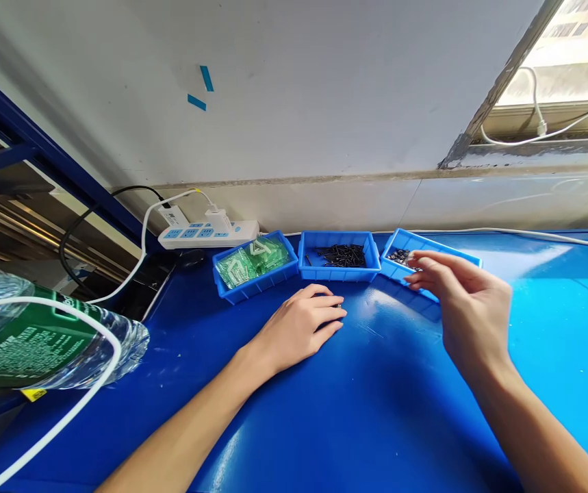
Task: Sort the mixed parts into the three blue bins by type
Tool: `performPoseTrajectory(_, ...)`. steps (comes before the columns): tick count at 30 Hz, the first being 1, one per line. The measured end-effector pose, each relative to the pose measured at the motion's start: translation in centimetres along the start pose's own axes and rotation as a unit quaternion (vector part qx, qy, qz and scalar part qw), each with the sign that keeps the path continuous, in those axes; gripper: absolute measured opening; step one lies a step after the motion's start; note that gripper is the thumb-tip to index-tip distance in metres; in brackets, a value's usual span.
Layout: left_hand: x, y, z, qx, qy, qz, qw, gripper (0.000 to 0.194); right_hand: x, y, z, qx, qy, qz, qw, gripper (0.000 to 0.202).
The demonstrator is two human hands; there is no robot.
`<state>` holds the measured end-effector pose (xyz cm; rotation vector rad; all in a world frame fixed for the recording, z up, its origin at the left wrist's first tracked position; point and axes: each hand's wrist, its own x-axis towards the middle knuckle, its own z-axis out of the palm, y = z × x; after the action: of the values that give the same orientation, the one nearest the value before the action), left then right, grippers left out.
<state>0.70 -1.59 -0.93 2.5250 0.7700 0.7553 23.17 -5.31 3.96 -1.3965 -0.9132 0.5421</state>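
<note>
My left hand [307, 320] rests on the blue tabletop with its fingers apart. Something small and dark shows by its fingertips, too little of it to name. Over the right blue bin [430, 241], which has small metal pieces [399, 256] in it, is my right hand [465, 301]. Its thumb and fingers are pinched together, and what they hold, if anything, is hidden. The middle blue bin [339, 275] contains many black screws [345, 255]. Green printed packets [255, 260] lie in the left blue bin [257, 286].
A white power strip [206, 236] with plugged-in chargers stands behind the left bin. At the left edge is a large clear bottle with a green label [31, 339], a white cable [111, 356] crossing before it. The wall [324, 96] rises behind the bins.
</note>
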Motion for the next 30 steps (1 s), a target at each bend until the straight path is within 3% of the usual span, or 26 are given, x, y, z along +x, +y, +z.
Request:
performPoseTrajectory(2, -0.2, -0.2, 0.4, 0.028, 0.005, 0.025, 0.999, 0.018, 0.4, 0.1, -0.1, 0.027, 0.052, 0.005, 0.998, 0.018)
performPoseTrajectory(4, -0.3, -0.3, 0.6, 0.040, 0.032, 0.043, 0.998, 0.019, 0.5, 0.2, -0.1, 0.044, 0.051, 0.012, 0.998, 0.026)
performPoseTrajectory(12, 0.1, 0.2, 0.2, 0.029, 0.071, 0.016, 0.997, 0.016, -0.6, 0.7, 0.5, 0.022, -0.062, -0.009, 0.998, 0.030)
performPoseTrajectory(21, 0.5, 1.2, -0.2, -0.119, 0.128, -0.077, 0.982, 0.024, -0.8, 1.0, 0.9, 0.006, -0.119, -0.001, 0.993, 0.028)
performPoseTrajectory(26, 0.8, 1.5, -0.2, -0.275, 0.149, -0.163, 0.936, 0.015, -0.9, 0.9, 0.8, -0.049, -0.247, 0.001, 0.968, 0.022)
performPoseTrajectory(30, 1.1, 1.6, -0.6, -0.354, 0.173, -0.221, 0.892, 0.017, -1.3, 0.9, 1.0, -0.056, -0.355, 0.031, 0.933, 0.029)
